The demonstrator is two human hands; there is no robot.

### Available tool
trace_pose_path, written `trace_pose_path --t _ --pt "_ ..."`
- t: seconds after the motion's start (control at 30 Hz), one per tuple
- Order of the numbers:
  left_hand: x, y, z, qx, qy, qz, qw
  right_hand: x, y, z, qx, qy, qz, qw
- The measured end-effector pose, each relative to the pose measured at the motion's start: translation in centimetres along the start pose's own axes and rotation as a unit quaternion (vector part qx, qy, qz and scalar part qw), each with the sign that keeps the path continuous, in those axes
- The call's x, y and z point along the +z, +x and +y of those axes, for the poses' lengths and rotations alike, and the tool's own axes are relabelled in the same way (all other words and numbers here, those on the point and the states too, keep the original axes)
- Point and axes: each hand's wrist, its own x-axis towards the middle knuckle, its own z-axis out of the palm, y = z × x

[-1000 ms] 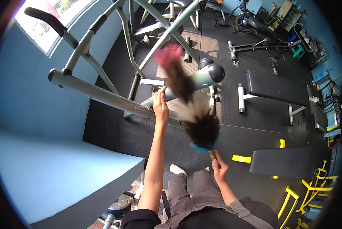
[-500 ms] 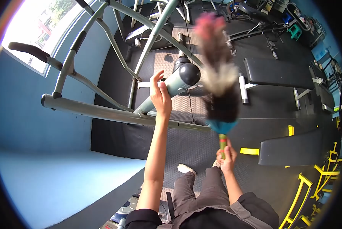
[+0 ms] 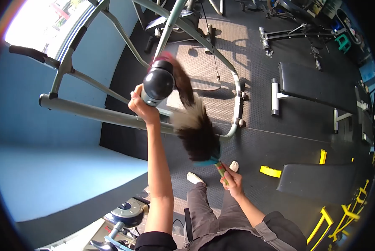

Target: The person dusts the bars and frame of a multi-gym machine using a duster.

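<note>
My left hand (image 3: 144,108) is closed around a thick grey tube (image 3: 150,100) of an exercise machine, just below its round black end cap (image 3: 159,83). In my right hand (image 3: 233,182) is the green handle of a feather duster (image 3: 196,136). Its dark and pale feathers slant up and left, and the reddish tip passes behind the black cap. Whether the tip touches the tube cannot be made out. Part of my left fingers is hidden behind the tube.
The machine's grey frame (image 3: 91,116) stands along the blue wall (image 3: 41,138) at left. Padded black benches (image 3: 317,85) stand at right, near yellow metal frames (image 3: 321,226). A console (image 3: 127,211) is at lower left. A cable (image 3: 210,42) hangs ahead.
The feather duster has swung left, from upright at the right to behind the tube's end cap. My left hand and the tube end appear further left, and the view has shifted somewhat.
</note>
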Motion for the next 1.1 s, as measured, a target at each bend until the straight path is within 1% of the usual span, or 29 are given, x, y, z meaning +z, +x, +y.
trace_pose_path --t 0.03,0.07,0.13,0.17,0.2,0.23,0.27,0.3,0.33,0.37,0.4,0.43,0.47,0.5,0.57,0.6,0.63,0.67,0.7,0.73,0.8,0.87,0.93,1.0,1.03,1.07,1.1 --pt "0.3 0.0 0.3 0.005 0.008 0.007 1.0 -1.2 0.2 0.3 0.036 -0.022 0.014 0.999" --pt "0.6 -0.2 0.5 0.011 0.018 0.021 1.0 -2.4 0.4 0.2 0.043 -0.029 0.005 0.999" --pt "0.7 -0.4 0.1 0.015 0.037 0.047 0.998 -4.4 0.6 0.2 0.049 -0.029 0.05 0.997" --pt "0.4 -0.7 -0.9 0.008 0.045 0.066 0.997 -5.0 0.5 0.0 0.048 -0.028 0.048 0.997" --pt "0.3 -1.7 -1.6 0.012 0.054 0.098 0.994 -5.5 0.3 0.3 0.056 -0.031 0.043 0.997" --pt "0.5 -3.2 -2.2 0.021 0.061 0.142 0.988 -6.1 0.1 0.6 0.034 -0.032 0.031 0.998" --pt "1.4 -4.7 -1.6 0.047 0.054 0.212 0.975 -6.6 0.1 0.9 0.01 -0.033 0.019 0.999" --pt "1.7 -7.3 -1.3 0.044 0.059 0.214 0.974 -6.9 0.1 1.2 0.015 -0.042 0.009 0.999" --pt "1.7 -10.6 -1.4 0.01 0.009 0.204 0.979 -7.6 0.1 2.0 0.029 -0.053 -0.012 0.998" --pt "1.9 -12.9 -1.8 -0.024 -0.042 0.192 0.98 -8.1 0.4 2.5 0.045 -0.061 -0.007 0.997" --pt "2.3 -14.1 -2.4 -0.027 -0.038 0.188 0.981 -8.4 0.5 2.9 0.062 -0.067 -0.002 0.996" --pt "2.6 -15.3 -3.0 -0.077 -0.014 0.098 0.992 -9.0 0.6 3.4 0.087 -0.06 0.023 0.994" --pt "3.0 -15.9 -2.9 -0.126 0.009 0.008 0.992 -9.3 0.7 3.4 0.112 -0.053 0.048 0.991" --pt "3.1 -15.7 -3.2 -0.129 0.009 0.004 0.992 -9.4 0.9 3.3 0.114 -0.059 0.056 0.99" --pt "3.4 -14.0 -4.3 -0.212 0.012 -0.116 0.97 -9.1 0.8 3.3 0.114 -0.033 0.05 0.992" --pt "3.5 -13.4 -5.2 -0.212 0.011 -0.124 0.969 -8.7 0.7 3.3 0.112 -0.009 0.04 0.993" --pt "3.5 -12.8 -6.1 -0.186 0.007 -0.186 0.965 -8.3 0.3 3.4 0.104 -0.003 0.016 0.994" --pt "3.9 -12.1 -5.8 -0.16 0.003 -0.247 0.956 -7.6 0.0 3.7 0.092 0.016 0.007 0.996" --pt "4.2 -11.7 -5.4 -0.142 0.024 -0.22 0.965 -7.0 -0.4 3.7 0.082 0.034 -0.004 0.996" --pt "4.1 -11.4 -4.8 -0.118 0.005 -0.215 0.969 -6.4 -0.9 3.8 0.071 0.052 -0.015 0.996" --pt "3.7 -10.8 -5.3 -0.052 0.07 -0.213 0.973 -6.2 -1.3 4.7 0.076 0.08 -0.017 0.994" --pt "3.6 -10.7 -5.8 -0.065 0.082 -0.214 0.971 -7.1 -1.4 7.1 0.112 0.063 0.003 0.992" --pt "3.6 -10.4 -6.1 -0.077 0.094 -0.213 0.969 -8.0 -0.7 9.9 0.14 0.038 0.046 0.988" --pt "3.9 -9.9 -6.1 -0.018 0.104 -0.223 0.969 -8.4 0.4 10.9 0.184 0.049 0.086 0.978" --pt "4.0 -9.8 -6.2 -0.011 0.092 -0.232 0.968 -8.4 1.1 12.1 0.199 0.06 0.126 0.97" --pt "4.2 -9.7 -5.9 -0.011 0.089 -0.238 0.967 -7.9 1.5 11.7 0.205 0.078 0.135 0.966" --pt "4.4 -9.6 -5.5 0.011 0.112 -0.246 0.963 -7.3 1.8 11.4 0.197 0.109 0.128 0.966"
